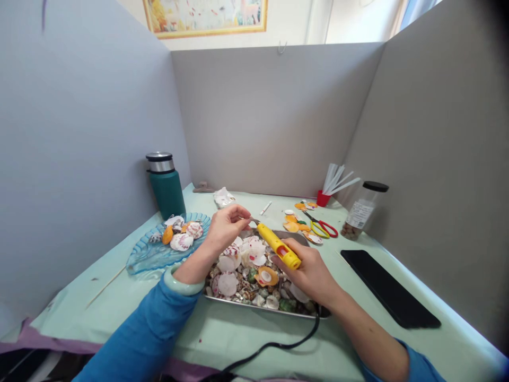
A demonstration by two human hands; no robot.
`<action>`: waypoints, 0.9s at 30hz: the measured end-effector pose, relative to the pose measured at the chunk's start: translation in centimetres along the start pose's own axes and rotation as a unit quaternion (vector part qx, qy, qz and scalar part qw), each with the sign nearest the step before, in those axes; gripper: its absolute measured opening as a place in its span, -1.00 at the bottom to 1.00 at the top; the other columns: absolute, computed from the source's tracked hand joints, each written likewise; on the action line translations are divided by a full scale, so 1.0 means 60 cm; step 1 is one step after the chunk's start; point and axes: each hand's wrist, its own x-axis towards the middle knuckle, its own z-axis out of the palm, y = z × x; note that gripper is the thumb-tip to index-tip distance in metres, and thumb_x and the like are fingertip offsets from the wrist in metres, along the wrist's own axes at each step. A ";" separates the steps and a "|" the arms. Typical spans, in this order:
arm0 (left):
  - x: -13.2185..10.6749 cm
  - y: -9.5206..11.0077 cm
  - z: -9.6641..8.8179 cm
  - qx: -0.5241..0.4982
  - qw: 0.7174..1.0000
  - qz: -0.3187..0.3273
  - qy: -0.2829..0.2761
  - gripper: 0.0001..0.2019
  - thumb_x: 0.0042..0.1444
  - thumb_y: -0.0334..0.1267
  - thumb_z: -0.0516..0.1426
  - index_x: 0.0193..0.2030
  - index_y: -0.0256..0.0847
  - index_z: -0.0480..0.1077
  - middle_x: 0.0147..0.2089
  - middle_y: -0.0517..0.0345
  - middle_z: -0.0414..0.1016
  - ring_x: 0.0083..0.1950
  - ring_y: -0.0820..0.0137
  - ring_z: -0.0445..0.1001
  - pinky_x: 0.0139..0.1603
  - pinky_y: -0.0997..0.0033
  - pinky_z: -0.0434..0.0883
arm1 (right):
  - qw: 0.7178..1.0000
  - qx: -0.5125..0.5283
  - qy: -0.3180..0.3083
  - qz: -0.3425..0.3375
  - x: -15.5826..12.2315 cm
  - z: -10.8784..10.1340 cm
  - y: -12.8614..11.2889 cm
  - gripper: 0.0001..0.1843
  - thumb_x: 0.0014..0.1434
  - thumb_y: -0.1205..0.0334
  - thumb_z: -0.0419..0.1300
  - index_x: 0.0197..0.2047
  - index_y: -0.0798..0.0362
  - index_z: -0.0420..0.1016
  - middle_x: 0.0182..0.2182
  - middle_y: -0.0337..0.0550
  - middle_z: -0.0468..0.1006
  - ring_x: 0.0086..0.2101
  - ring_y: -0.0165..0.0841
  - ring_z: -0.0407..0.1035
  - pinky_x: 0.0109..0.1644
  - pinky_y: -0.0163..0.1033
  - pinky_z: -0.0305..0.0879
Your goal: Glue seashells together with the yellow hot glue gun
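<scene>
1. At ten o'clock from my hands stands a dark green insulated flask with a steel lid (165, 183), pushed back toward the grey partition, I judge to keep it away from the work.

2. Just in front of it lies a blue scalloped glass dish (145, 257) holding a few larger white and orange shells, set apart from the loose ones.

3. My left hand (225, 228) hovers over the tray with fingertips pinched on something small; it is too tiny to name, so I cannot tell what it grips. It meets the gun's tip there.

4. Below both hands sits a rectangular steel tray (254, 309) heaped with mixed shells, within easy reach.

5. My right hand (310, 270) is wrapped around a yellow hot-glue gun with a red trigger (278, 246), nozzle pointing toward eleven o'clock at the left fingertips; its black cord trails off toward six o'clock.

6. At two o'clock lie yellow-and-red-handled scissors (324, 228), a red cup of white sticks (323, 198), and a black-lidded clear jar (361, 212).

7. At four o'clock rests a flat black slab (389, 289).
</scene>
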 end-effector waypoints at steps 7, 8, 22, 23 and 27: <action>0.001 -0.004 -0.002 0.013 1.000 0.010 0.009 -0.86 -0.09 -0.30 0.17 -0.36 -0.28 0.37 -0.36 0.15 0.45 -0.41 0.45 0.51 -0.34 0.44 0.48 | 1.000 0.002 0.004 0.020 0.002 -0.001 -0.005 -0.81 0.15 0.10 0.12 -0.26 0.05 0.33 -0.44 -0.27 0.43 -0.45 -0.44 0.28 -0.36 -0.35 0.14; 0.001 -0.006 -0.002 0.016 1.000 0.014 0.010 -0.86 -0.09 -0.29 0.17 -0.35 -0.27 0.37 -0.36 0.15 0.46 -0.41 0.45 0.51 -0.35 0.44 0.47 | 1.000 0.001 0.007 0.022 0.002 -0.001 -0.005 -0.80 0.15 0.09 0.11 -0.25 0.05 0.33 -0.44 -0.27 0.43 -0.45 -0.43 0.29 -0.36 -0.35 0.14; 0.001 -0.011 -0.003 0.057 0.998 0.031 -0.001 -0.89 -0.07 -0.30 0.16 -0.35 -0.24 0.40 -0.38 0.16 0.49 -0.40 0.44 0.50 -0.36 0.47 0.46 | 1.000 0.000 0.002 0.004 0.004 -0.002 -0.009 -0.81 0.16 0.10 0.11 -0.29 0.06 0.33 -0.43 -0.23 0.45 -0.45 -0.42 0.30 -0.39 -0.35 0.15; 0.000 -0.011 -0.003 0.063 0.997 0.032 -0.002 -0.89 -0.07 -0.30 0.16 -0.35 -0.23 0.40 -0.38 0.16 0.49 -0.40 0.44 0.50 -0.35 0.46 0.46 | 1.000 0.001 0.001 0.005 0.004 -0.002 -0.009 -0.81 0.16 0.10 0.10 -0.28 0.05 0.33 -0.43 -0.23 0.45 -0.45 -0.42 0.30 -0.39 -0.35 0.15; -0.001 -0.010 -0.001 0.069 0.997 0.030 -0.007 -0.90 -0.06 -0.30 0.15 -0.35 -0.23 0.39 -0.40 0.17 0.48 -0.38 0.42 0.50 -0.34 0.45 0.47 | 1.000 0.006 -0.002 0.005 0.004 -0.001 -0.008 -0.81 0.16 0.10 0.11 -0.27 0.05 0.33 -0.42 -0.24 0.45 -0.44 -0.42 0.31 -0.39 -0.35 0.14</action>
